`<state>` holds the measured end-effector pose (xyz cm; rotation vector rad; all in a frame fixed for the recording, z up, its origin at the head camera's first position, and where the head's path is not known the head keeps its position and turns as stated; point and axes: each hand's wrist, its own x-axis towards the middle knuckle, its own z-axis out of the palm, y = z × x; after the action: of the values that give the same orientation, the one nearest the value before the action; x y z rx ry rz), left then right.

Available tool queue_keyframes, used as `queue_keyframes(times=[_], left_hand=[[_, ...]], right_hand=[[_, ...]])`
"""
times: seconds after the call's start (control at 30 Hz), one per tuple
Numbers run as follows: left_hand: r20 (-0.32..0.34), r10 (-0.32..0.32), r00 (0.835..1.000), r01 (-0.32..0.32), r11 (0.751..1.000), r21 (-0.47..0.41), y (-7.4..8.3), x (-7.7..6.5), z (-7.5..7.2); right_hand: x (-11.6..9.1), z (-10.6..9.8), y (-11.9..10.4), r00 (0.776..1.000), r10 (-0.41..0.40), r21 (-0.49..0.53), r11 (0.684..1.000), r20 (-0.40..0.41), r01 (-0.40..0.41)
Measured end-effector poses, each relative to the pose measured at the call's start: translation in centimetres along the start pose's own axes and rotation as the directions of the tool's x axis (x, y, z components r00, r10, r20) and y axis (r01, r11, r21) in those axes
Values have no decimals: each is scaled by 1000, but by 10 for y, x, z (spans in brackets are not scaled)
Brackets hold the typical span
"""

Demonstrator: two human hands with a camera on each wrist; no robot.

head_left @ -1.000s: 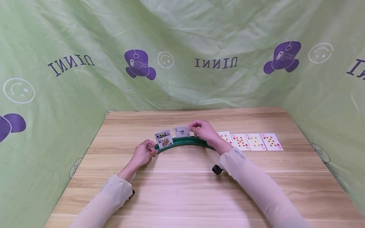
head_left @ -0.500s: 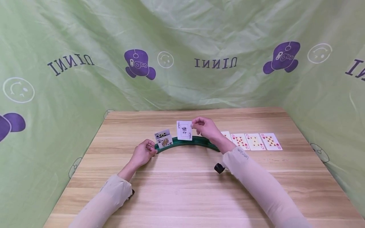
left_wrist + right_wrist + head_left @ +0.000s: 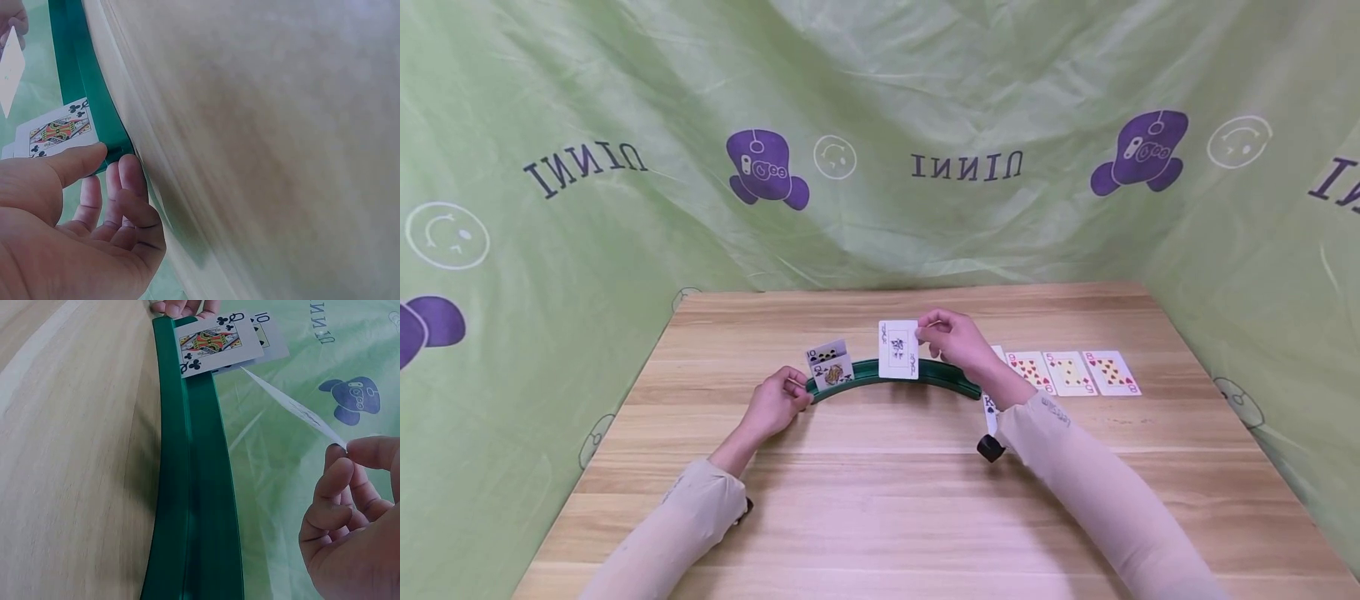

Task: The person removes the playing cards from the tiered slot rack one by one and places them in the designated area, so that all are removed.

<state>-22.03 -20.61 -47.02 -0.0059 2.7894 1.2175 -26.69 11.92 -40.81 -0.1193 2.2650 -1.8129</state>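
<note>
Presently, the joker (image 3: 898, 350) is at the centre of the head frame, its upper right edge pinched between the thumb and fingers of the right hand (image 3: 958, 342); the right wrist view shows it nearly edge-on and apart from the green rack (image 3: 946, 377). Left of centre in the head frame, the left hand (image 3: 775, 404) has thumb and fingers clamped on the rack's end. The queen (image 3: 834, 372) stands in the rack there, the ten (image 3: 828, 353) behind it, foot hidden. Principal hazard, as judged: the joker is held at one edge only, so its free side could swing and miss the groove if lowered. Second: its free corner, upper middle of the right wrist frame, points towards the queen and ten; sideways drift could knock either askew. Third: should the left hand's hold slacken, pressure on a card could slide the rack across the table (image 3: 865, 500). Fourth: the king (image 3: 990, 412), right of centre, lies just beside the rack's end, partly hidden by the right sleeve (image 3: 1075, 458), which could drag it. The nine (image 3: 1032, 372), at centre right, has a corner crossed in the frame by the right wrist and could be brushed likewise.
</note>
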Motion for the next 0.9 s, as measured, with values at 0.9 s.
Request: queue_keyframes(times=[0.9], left_hand=[[4,1,1000,-1,1000,-7,-2,0,1]], right_hand=[[-24,-38,17,1000,15,-41,999,-17,-15]])
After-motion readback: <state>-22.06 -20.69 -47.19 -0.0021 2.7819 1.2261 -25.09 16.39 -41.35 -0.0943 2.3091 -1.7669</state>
